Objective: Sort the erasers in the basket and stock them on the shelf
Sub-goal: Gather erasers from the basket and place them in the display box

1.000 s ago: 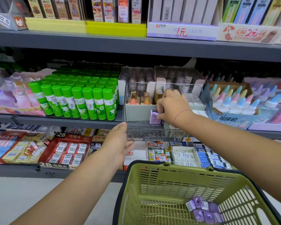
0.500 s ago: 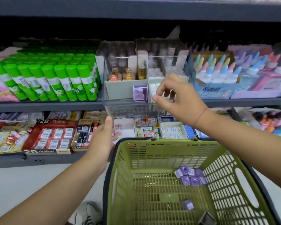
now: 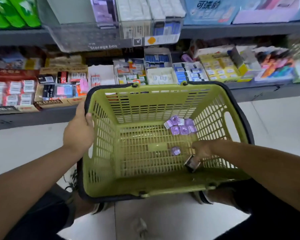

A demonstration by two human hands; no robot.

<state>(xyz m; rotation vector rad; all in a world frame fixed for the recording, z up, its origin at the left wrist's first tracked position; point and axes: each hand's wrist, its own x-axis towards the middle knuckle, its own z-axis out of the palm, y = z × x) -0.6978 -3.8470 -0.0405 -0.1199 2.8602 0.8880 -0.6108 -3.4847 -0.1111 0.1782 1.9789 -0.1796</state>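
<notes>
Fingers of the right hand point down at the basket floor, bunched over a dark eraser that touches them at about 7 o'clock. Whether they have pinched it or merely rest on it I cannot tell (the hand hides the contact, and the eraser's long axis is too blurred to call). A lone purple eraser lies just beside them at 9 o'clock, and the purple cluster sits farther off at 11 o'clock. The left hand grips the basket rim at its 10 o'clock corner, so the right is much the nearer. By my judgement the pick is the dark eraser, then a lift toward the clear storage box on the shelf at 12 o'clock.
</notes>
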